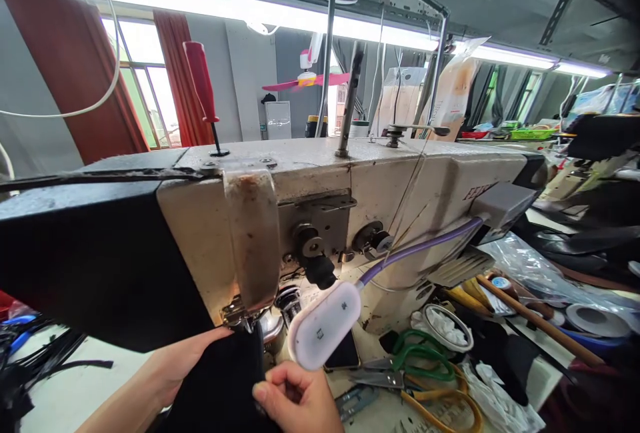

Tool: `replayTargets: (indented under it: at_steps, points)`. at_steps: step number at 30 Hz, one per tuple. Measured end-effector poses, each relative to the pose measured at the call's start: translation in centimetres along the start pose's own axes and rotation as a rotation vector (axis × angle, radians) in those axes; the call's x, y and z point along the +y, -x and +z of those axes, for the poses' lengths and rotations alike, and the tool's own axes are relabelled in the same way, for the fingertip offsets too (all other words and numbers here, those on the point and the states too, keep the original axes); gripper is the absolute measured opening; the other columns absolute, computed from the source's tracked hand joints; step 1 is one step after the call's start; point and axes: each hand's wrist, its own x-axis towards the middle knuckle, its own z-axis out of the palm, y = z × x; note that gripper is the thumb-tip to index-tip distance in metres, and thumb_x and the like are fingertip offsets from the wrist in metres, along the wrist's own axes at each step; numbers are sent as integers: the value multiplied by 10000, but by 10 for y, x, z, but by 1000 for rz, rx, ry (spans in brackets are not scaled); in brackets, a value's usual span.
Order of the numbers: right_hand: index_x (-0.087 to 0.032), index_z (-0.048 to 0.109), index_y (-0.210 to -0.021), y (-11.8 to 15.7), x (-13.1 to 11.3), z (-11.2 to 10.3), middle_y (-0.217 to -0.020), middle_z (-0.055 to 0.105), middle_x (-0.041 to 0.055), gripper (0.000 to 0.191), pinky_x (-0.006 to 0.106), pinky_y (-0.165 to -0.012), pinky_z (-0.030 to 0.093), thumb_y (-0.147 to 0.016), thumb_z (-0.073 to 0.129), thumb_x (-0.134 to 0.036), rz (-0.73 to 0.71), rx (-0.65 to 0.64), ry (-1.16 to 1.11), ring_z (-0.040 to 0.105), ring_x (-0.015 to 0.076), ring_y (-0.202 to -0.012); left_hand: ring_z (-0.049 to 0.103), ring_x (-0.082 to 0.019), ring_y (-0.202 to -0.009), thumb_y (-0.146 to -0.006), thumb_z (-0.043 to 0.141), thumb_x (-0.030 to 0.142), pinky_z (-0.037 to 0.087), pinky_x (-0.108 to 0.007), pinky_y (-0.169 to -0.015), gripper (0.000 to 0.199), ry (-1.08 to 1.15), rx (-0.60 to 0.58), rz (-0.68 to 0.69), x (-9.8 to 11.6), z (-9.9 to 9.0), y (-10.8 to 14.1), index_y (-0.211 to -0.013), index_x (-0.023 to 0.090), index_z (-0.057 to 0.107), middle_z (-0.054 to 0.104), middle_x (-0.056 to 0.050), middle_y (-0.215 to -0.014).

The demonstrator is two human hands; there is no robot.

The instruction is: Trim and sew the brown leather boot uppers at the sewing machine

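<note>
Cloth (220, 379), black, reaching from the foot (237, 313) of the sewing machine (310, 159) toward the near side of the bench (85, 386). Long axis: foot to wearer, slanting slightly left, far end pointing into the machine. Left hand (177, 366): extended along the cloth's left side, presumably as support; fingertips partly hidden, grip cannot be told. Right hand (297, 396): thumb and forefinger pinching the cloth's right edge, apparently for alignment. Lamp (325, 326): beside the foot, probably for lighting. Scissors (383, 377): farther toward the bench's right end.
</note>
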Motion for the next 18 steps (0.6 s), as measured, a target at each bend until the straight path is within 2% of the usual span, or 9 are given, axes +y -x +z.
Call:
replayTargets:
  at_steps: [8,11,14,18]
  points:
    - [-162,613,-638,-4,-17,-9,-577,537,-9,473,238,-567,391,-560,831,-575,12,-62,52,448,113,-559,661,-177,-544,-340,891,305,557,-261,-591,316,37,52,33,0,0,-3,-502,223,633,679,39,-505]
    - [-161,604,-631,-4,-21,-12,-573,522,-16,481,230,-556,365,-562,826,-582,6,-72,65,423,103,-552,684,-215,-579,-325,893,306,581,-306,-660,337,35,-7,40,1,1,-2,-481,230,605,653,37,-466]
    - [-155,591,-609,-5,-27,-12,-561,480,-28,495,219,-542,327,-553,828,-585,-20,-75,80,374,90,-550,707,-271,-660,-375,890,332,583,-378,-765,339,-18,-31,94,2,2,-2,-502,237,591,613,41,-423]
    - [-155,545,-573,-8,-34,-10,-544,432,-41,534,213,-532,301,-538,823,-609,-15,-83,93,338,82,-546,704,-279,-715,-624,815,436,571,-437,-792,298,-133,3,155,7,2,-6,-688,186,667,601,35,-448]
